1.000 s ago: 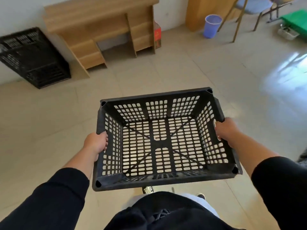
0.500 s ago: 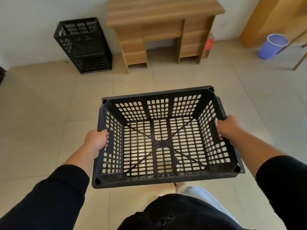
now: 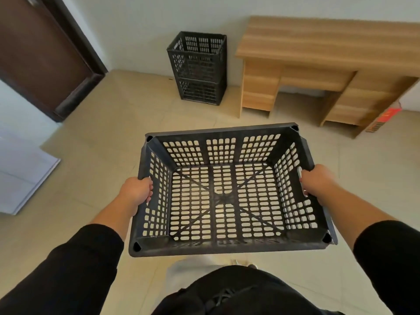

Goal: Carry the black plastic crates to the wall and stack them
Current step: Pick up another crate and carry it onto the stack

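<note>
We stand on a pale tiled floor (image 3: 95, 137) facing a white wall (image 3: 141, 23), with a dark door (image 3: 43, 53) at the left and a wooden desk (image 3: 318, 64) at the right. Against the wall, between door and desk, sits a stack (image 3: 198, 69) of what look like 2 black crates, one on the other, open at the top.

We hold a third crate (image 3: 227, 189) level in front of us, empty, its slotted bottom showing the floor through it. Our left hand (image 3: 136, 192) grips the left wall, fingers curled over the rim. Our right hand (image 3: 317, 181) grips the right wall, fingers hooked in at the handle slot. Both arms are in black sleeves.

We judge that we are in the carrying step: the crate is in the air, well apart from the stack, with open floor between.

The next move calls for walking up to the stack, lifting the crate above its top rim, and turning it so its long sides match the crates below. Then we lower it squarely so the corners seat, and only then let go. The stack stands just beside the desk, so we should keep the crate's right end away from the desk edge as we come in.
</note>
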A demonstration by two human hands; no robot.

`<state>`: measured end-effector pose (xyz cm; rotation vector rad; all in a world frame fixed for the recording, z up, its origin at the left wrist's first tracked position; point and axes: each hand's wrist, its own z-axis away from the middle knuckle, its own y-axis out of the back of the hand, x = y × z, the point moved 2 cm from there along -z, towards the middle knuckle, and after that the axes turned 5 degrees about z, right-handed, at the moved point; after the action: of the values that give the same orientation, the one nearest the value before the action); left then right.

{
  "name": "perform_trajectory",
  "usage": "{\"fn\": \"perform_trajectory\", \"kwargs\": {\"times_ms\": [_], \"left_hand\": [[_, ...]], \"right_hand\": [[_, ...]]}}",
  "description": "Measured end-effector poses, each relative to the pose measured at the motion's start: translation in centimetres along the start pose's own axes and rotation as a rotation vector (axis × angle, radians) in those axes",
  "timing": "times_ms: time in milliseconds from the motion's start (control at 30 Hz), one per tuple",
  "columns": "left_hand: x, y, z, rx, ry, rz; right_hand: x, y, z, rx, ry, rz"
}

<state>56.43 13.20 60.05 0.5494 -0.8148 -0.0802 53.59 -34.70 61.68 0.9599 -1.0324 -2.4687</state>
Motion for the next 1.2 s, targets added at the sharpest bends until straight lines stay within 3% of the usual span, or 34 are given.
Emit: {"fn": "perform_trajectory", "kwargs": {"times_ms": [167, 567, 1200], "left_hand": [[3.1, 2.2, -7.6, 0.047, 0.032, 0.035], [16.1, 7.1, -28.2, -0.041, 0.036, 0.046], [41.3, 3.6, -53.8, 0.091, 0.069, 0.042]], "right_hand": [[-10.0, -3.0, -5.3, -0.016, 0.024, 0.061], [-29.8, -9.6, -14.6, -0.015, -0.035, 0.035], [-59.1, -10.2, -40.6, -0.068, 0.023, 0.028]]}}
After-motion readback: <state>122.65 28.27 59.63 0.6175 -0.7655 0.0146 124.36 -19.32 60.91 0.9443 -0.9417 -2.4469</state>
